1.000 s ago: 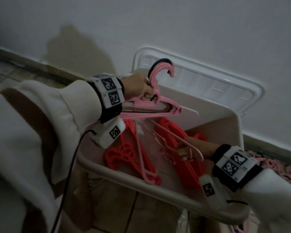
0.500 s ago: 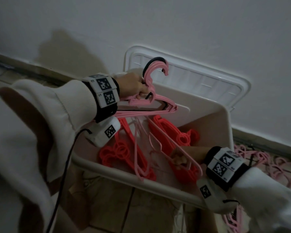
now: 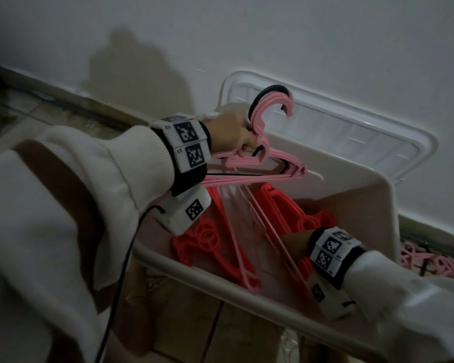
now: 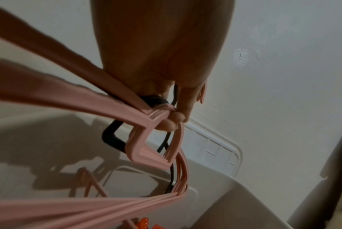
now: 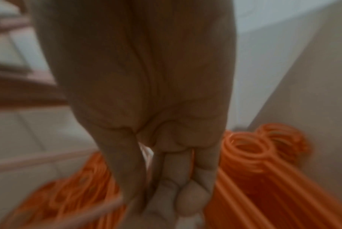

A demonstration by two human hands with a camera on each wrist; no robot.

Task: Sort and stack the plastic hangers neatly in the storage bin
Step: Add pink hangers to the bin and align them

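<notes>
Fingers: left hand curled round necks of pink bundle, one black hanger among them; right hand curled round a thin pale bar, low in bin.
Bundle: held above bin's far-left corner, hooks upward.
Done: red stacks lying in bin, seemingly sorted.
Left: bundle not yet laid down; loose pink hangers slanting across bin; floor pile beyond bin's right side.
Hidden: right fingertips blurred; thing gripped probably a pink hanger, uncertain; bundle count unreadable; lid against wall.
</notes>
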